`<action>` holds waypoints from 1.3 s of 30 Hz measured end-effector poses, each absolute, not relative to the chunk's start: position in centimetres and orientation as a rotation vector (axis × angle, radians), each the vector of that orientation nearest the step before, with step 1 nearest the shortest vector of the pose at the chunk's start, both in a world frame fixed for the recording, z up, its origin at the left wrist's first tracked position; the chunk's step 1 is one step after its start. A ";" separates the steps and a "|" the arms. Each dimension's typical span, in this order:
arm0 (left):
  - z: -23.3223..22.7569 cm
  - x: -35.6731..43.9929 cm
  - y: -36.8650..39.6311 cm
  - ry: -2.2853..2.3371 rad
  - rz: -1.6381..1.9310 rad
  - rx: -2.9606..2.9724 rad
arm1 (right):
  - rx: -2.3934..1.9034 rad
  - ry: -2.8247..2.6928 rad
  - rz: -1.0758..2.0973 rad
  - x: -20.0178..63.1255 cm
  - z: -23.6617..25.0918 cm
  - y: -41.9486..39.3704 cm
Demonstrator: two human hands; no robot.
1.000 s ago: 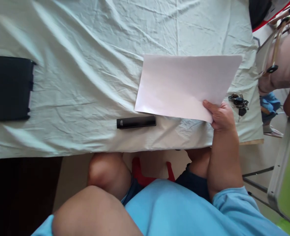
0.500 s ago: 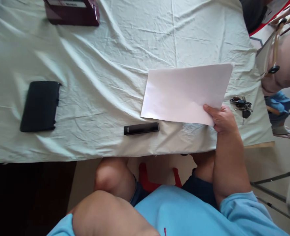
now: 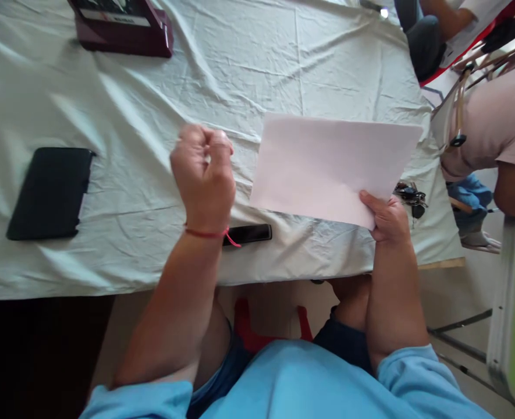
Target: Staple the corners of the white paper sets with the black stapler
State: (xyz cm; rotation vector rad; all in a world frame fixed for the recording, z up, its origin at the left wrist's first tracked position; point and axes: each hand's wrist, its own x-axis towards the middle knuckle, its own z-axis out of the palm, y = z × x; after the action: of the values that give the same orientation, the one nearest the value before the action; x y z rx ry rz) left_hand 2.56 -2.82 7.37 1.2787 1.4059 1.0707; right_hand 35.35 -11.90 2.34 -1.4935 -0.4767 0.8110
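Note:
My right hand (image 3: pixel 390 218) grips the lower right corner of a white sheet of paper (image 3: pixel 327 160), thumb on top and fingers underneath. The sheet is blank on its upper face and lies slanted above the cloth; whether it is a single sheet I cannot tell. My left hand (image 3: pixel 205 174), slightly blurred, is closed in a fist left of the paper, knuckles away from me, and nothing sticks out of it. Below it, partly behind my wrist with its red string, lies a slim black object (image 3: pixel 251 234) that looks like a stapler.
A pale cloth covers the table (image 3: pixel 144 250). At left lies a flat black case (image 3: pixel 50 192), and a maroon stand (image 3: pixel 126 41) is at the far left. A bunch of keys (image 3: pixel 412 198) rests just right of the paper. Other people's legs (image 3: pixel 484 122) show beyond the right edge.
My left hand has come into view over the table, as a fist left of the paper. The right hand keeps its hold, and the sheet's angle has shifted slightly. The whole view has shifted a little.

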 end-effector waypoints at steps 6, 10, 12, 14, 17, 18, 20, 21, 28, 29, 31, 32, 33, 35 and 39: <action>4.0 1.1 -0.7 1.297 1.008 0.872 | -1.451 -0.496 0.781 35.1 3.0 -12.2; 3.2 0.4 -2.4 1.021 0.859 0.965 | -1.458 -0.552 0.721 34.5 2.6 -12.0; 3.1 0.4 -3.2 0.976 0.853 0.931 | -1.479 -0.582 0.724 34.2 2.3 -11.8; 3.0 0.5 -3.7 1.050 0.842 0.908 | -1.502 -0.587 0.744 33.9 2.0 -11.6; 3.0 0.6 -4.2 1.139 0.824 0.936 | -1.544 -0.566 0.766 33.6 1.6 -11.4; 3.1 0.5 -4.2 1.149 0.819 0.946 | -1.555 -0.556 0.769 33.6 1.6 -11.3; 3.4 0.3 -4.3 1.147 0.826 0.950 | -1.556 -0.534 0.739 33.5 1.6 -11.2; 3.6 0.1 -4.4 1.139 0.838 0.945 | -1.547 -0.524 0.713 33.5 1.7 -11.2; 4.1 -2.2 -4.0 1.306 0.786 1.069 | -1.555 -0.545 0.667 32.9 1.9 -10.9; 4.0 -2.4 -4.0 1.337 0.778 1.099 | -1.557 -0.554 0.680 32.8 1.8 -10.9; 4.0 -2.7 -4.1 1.367 0.803 1.114 | -1.554 -0.564 0.689 32.7 1.7 -10.9; 4.0 -2.7 -4.1 1.364 0.824 1.095 | -1.552 -0.561 0.687 32.7 1.6 -10.9; 4.0 -2.8 -4.1 1.348 0.834 1.059 | -1.548 -0.551 0.682 32.7 1.5 -10.8; 4.1 -2.7 -4.2 1.296 0.810 0.957 | -1.534 -0.526 0.672 32.8 1.5 -10.8; 4.0 -2.4 -4.3 1.213 0.737 0.883 | -1.517 -0.505 0.673 33.0 1.5 -10.8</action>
State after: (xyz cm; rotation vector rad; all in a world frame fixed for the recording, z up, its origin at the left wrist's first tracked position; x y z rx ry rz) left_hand -2.40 -4.27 3.98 0.8826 1.2132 0.7365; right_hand 32.98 -10.76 1.48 -1.5168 -0.5047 0.6726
